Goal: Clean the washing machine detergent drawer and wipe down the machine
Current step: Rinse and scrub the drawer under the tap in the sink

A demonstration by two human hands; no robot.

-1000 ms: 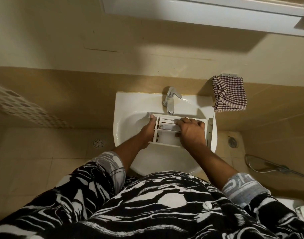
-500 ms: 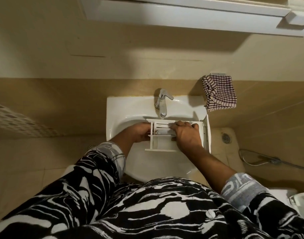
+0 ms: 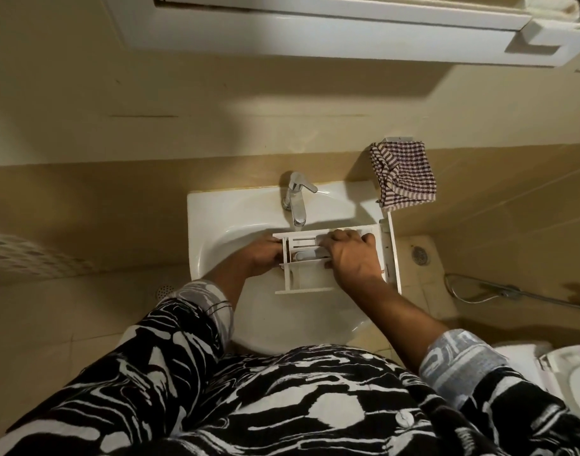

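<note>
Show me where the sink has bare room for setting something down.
Bare: the sink ledge left of the faucet, and the basin's near part in front of the detergent drawer. Crowded: the middle and right, where the left hand and right hand hold the drawer.

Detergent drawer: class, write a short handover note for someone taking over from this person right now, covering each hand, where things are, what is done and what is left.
Left hand: grips the left end of the detergent drawer.
Right hand: on top of the drawer, fingers curled over its compartments.
Where: the drawer is held over the sink, just below the tap; no water stream shows. A checked cloth hangs on the wall to the right.
Done: the drawer is out of the machine and at the sink.
Left: finish cleaning it, refit it, wipe down the machine, which is out of view.
</note>
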